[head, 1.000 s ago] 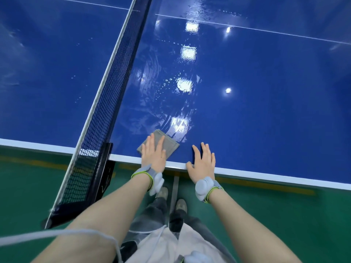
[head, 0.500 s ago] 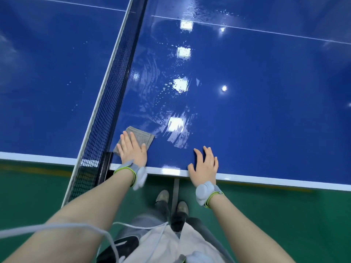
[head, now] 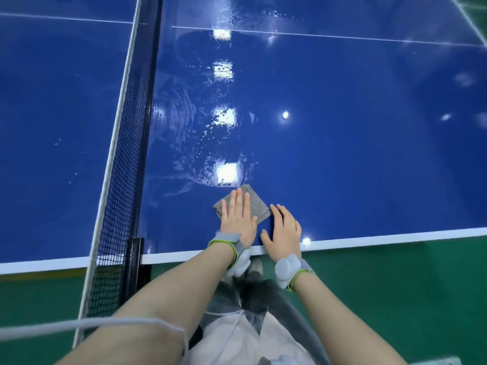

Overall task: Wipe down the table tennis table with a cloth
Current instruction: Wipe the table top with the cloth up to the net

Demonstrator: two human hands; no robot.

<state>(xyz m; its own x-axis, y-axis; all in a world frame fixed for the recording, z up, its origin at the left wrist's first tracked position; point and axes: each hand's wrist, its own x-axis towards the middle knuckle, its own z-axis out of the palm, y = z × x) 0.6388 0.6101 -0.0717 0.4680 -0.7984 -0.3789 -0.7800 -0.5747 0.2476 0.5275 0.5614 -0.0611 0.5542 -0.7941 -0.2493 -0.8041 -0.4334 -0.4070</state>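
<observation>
Nearest, right hand (head: 283,231) flat on the bench (head: 369,164) just inside the white near edge, fingers (head: 279,212) straight and slightly spread, holding nothing, looks like a brace; its fingertips now just beside the cloth's right corner, where half a second ago they were well apart; left hand (head: 238,216) palm-down on the grey folded cloth (head: 254,202), fingers straight and close together, pressing not gripping; cloth has swung back rightward from beside the net (head: 123,164), so the stroke runs side to side along the near strip; beyond it, wet streaks and droplets (head: 210,138) shine up the lane by the net; judged: near band by the net is covered, the dull blue to the right and the far half remain
</observation>
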